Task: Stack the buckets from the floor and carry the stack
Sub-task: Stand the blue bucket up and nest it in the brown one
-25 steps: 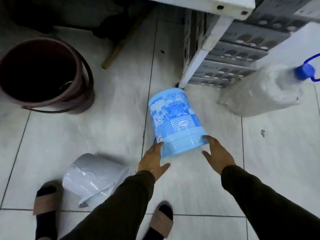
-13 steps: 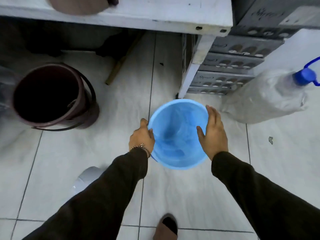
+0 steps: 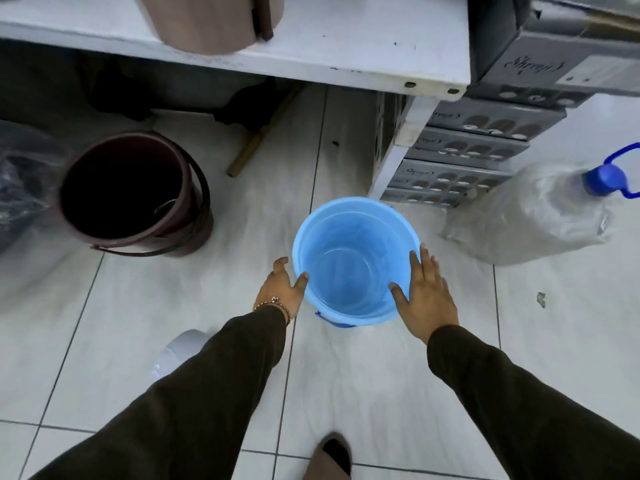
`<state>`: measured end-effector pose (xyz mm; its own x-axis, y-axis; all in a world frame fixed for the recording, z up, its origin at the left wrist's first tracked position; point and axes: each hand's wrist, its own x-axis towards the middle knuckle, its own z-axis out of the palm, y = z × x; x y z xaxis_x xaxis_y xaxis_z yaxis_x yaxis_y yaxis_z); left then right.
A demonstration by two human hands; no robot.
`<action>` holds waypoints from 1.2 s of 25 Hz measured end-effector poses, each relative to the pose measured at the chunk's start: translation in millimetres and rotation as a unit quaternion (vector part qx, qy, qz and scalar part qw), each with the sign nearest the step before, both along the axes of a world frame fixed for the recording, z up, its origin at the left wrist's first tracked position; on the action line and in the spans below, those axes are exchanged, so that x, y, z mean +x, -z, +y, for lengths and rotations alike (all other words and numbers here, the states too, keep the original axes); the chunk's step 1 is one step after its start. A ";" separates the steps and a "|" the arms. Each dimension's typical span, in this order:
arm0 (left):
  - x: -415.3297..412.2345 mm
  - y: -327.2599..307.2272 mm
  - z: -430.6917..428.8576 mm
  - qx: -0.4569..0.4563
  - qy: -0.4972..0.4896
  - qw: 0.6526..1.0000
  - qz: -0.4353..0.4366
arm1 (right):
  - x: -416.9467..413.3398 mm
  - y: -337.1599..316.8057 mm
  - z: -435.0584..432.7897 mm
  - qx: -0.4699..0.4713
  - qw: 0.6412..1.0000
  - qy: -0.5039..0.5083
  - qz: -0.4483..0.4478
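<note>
Risk first: the maroon bucket [image 3: 131,192] at far left stands upright with its handle folded down, and nesting could jam if the handle is caught between walls. A white bucket [image 3: 180,351] lies near the left sleeve, mostly hidden, and could be kicked or tripped over. The left hand [image 3: 282,289] is spread open, thumb touching the rim of the blue bucket [image 3: 353,261], nothing gripped. The blue bucket stands upright on the tiled floor [image 3: 381,393], mouth up, between both hands. The right hand [image 3: 426,292] is flat and open against the outer wall, no grasp seen; a lift from such loose contact could slip. A table leg [image 3: 398,157], stacked crates [image 3: 464,161] and a large water bottle [image 3: 540,209] crowd the right side.
</note>
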<state>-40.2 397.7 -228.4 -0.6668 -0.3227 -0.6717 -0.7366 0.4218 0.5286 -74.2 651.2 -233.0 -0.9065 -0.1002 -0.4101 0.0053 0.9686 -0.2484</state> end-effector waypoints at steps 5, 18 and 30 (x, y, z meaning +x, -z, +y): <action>49.7 -33.2 -27.1 -0.073 0.086 0.994 0.014 | 38.9 -36.4 -22.3 0.000 0.999 -0.037 -0.001; 309.4 74.8 -77.4 -0.194 0.045 0.974 -0.109 | 218.1 82.3 -184.5 0.033 0.931 -0.362 0.027; 312.2 63.7 -152.0 -0.117 -0.088 0.988 0.059 | 198.4 63.7 -248.8 -0.054 0.966 -0.251 0.027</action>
